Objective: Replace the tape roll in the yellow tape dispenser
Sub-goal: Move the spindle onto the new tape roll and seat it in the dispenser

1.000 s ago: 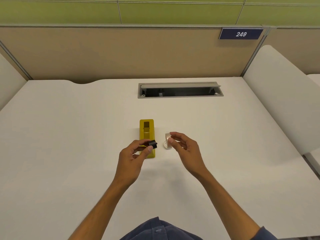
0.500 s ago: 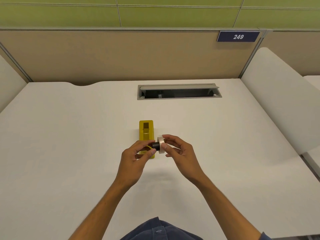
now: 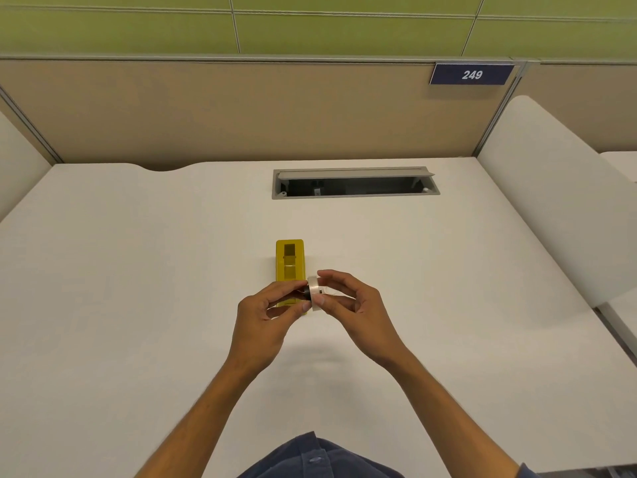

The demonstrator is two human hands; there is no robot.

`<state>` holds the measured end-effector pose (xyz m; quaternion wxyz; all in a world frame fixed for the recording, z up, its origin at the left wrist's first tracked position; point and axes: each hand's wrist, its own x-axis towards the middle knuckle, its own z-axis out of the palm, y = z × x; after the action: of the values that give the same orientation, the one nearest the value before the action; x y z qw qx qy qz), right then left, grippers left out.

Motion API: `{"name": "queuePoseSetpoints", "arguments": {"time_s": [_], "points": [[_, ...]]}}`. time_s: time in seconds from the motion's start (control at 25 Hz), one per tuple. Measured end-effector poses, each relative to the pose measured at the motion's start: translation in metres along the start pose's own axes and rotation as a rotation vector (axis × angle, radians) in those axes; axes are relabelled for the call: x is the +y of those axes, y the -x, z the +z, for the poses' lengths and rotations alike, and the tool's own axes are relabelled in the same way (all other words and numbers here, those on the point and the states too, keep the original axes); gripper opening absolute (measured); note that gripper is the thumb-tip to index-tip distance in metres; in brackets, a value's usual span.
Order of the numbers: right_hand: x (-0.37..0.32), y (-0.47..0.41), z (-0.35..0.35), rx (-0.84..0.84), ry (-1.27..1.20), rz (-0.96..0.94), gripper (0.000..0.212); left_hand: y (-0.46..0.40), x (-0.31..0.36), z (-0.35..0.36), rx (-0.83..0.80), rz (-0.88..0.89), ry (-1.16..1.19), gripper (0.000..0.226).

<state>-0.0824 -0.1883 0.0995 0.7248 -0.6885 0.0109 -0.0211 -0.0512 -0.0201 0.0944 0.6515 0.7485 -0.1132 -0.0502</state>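
Observation:
The yellow tape dispenser [image 3: 289,263] lies flat on the white desk, its roll bay open and bare; its near end is hidden behind my fingers. Just above that end my left hand [image 3: 267,319] pinches a small black spool core [image 3: 306,292]. My right hand [image 3: 348,305] holds a clear tape roll [image 3: 313,288] on edge by its rim. The core's tip sits inside the roll's hole, so the two hands meet at the roll.
A grey cable hatch [image 3: 355,182] stands open in the desk [image 3: 138,270] behind the dispenser. Beige partitions close the back, with a white side panel [image 3: 551,208] on the right. A sign [image 3: 471,74] reads 249.
My hands have come together: the right hand brought the tape roll left to the black core, and the core is now pushed into the roll's hole. The dispenser has not moved.

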Motion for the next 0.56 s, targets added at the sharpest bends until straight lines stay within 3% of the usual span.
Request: {"name": "queuePoseSetpoints", "arguments": {"time_s": [0.24,0.4,0.56], "points": [[0.001,0.0,0.003,0.006,0.044,0.012,0.038,0.0,-0.001,-0.003,0.001,0.01,0.032,0.034],[-0.004,0.005,0.005,0.153,0.355,-0.116,0.046,0.001,0.003,0.001,0.032,0.003,0.026,0.032],[-0.004,0.009,0.011,0.341,0.72,-0.355,0.039,0.003,0.002,0.001,0.036,0.051,-0.028,0.031]]}}
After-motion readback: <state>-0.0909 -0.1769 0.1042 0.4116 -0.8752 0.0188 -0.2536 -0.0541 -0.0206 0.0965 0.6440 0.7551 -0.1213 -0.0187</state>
